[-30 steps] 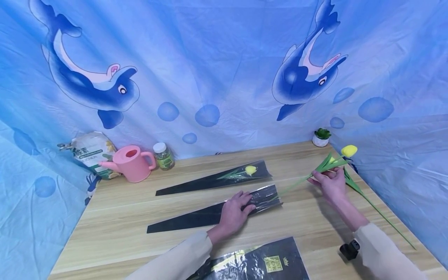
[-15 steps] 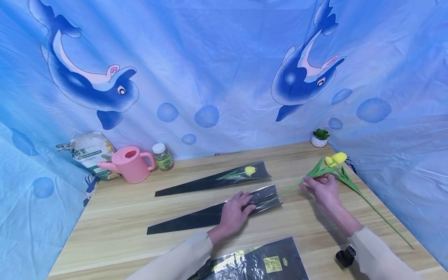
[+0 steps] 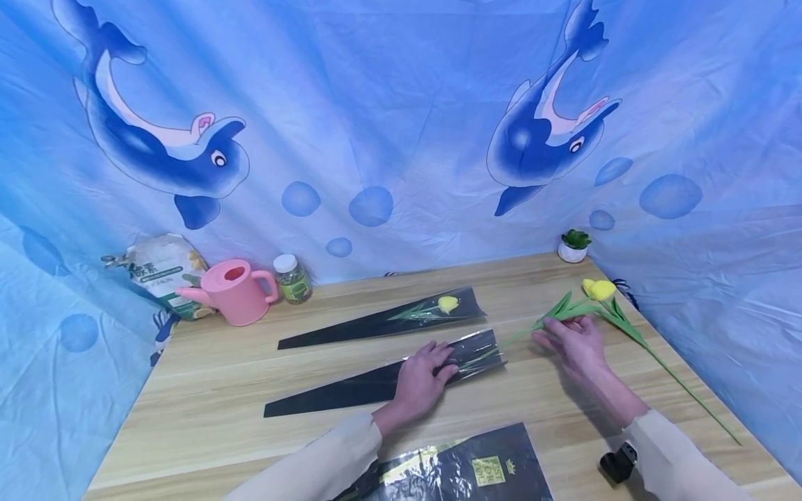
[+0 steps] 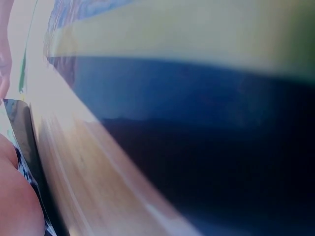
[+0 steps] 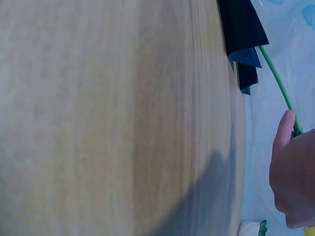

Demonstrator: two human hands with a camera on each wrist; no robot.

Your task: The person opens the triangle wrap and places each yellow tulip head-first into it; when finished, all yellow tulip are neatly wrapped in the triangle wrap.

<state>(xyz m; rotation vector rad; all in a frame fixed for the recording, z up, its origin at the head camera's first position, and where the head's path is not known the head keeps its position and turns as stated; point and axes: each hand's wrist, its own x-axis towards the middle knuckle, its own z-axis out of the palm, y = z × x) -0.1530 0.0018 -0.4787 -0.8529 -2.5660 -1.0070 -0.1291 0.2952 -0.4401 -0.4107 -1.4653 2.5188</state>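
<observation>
My right hand (image 3: 576,344) pinches an artificial yellow tulip (image 3: 532,328) by its green stem near the leaves. The lower end of that stem lies inside the mouth of a black and clear flower sleeve (image 3: 332,394). My left hand (image 3: 421,379) rests on this sleeve near its wide end, fingers stretched out and thumb apart. In the right wrist view, the green stem (image 5: 278,81) runs from my hand into the dark sleeve (image 5: 243,27). A second yellow tulip (image 3: 677,379) lies at the right table edge, its bloom beside the held one.
Behind lies another sleeve (image 3: 370,328) with a yellow tulip inside. More black sleeves (image 3: 457,470) marked in gold lie at the front. A pink watering can (image 3: 234,296), jar (image 3: 293,280) and bag (image 3: 166,275) stand back left, a small potted succulent (image 3: 573,247) back right.
My right hand has moved left and slightly down toward the sleeve, and the held tulip's stem has slid farther into it. My left hand has stayed on the sleeve.
</observation>
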